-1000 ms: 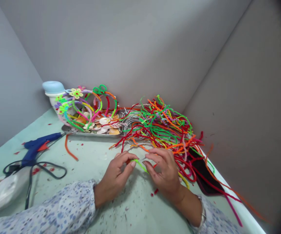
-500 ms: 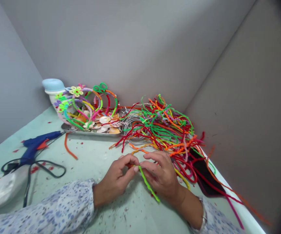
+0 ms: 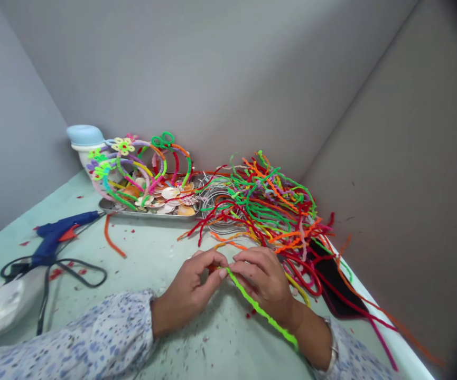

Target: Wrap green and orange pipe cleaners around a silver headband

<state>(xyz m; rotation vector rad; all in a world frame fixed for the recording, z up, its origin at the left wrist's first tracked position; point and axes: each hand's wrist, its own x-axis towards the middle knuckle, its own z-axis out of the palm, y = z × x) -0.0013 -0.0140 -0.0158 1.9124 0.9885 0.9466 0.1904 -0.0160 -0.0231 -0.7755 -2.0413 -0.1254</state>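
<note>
My left hand (image 3: 192, 287) and my right hand (image 3: 266, 279) meet fingertip to fingertip over the pale green table (image 3: 141, 264). Both pinch a bright green pipe cleaner (image 3: 262, 311), which trails from the fingertips down and right across my right wrist. A bit of red or orange shows between my left fingers where the hands meet. Just behind the hands lies a big tangled heap of coloured pipe cleaners (image 3: 271, 211).
A metal tray (image 3: 149, 214) holds shells and pipe-cleaner headbands with flowers. A blue glue gun (image 3: 59, 235) with a black cord lies at the left, near a white bag (image 3: 2, 309). A loose orange pipe cleaner (image 3: 111, 240) and a black pouch (image 3: 333, 285) also lie here. Grey walls enclose the corner.
The green pipe cleaner has been drawn out through my fingers and now trails much longer toward my right wrist. My hands have stayed together in the same spot.
</note>
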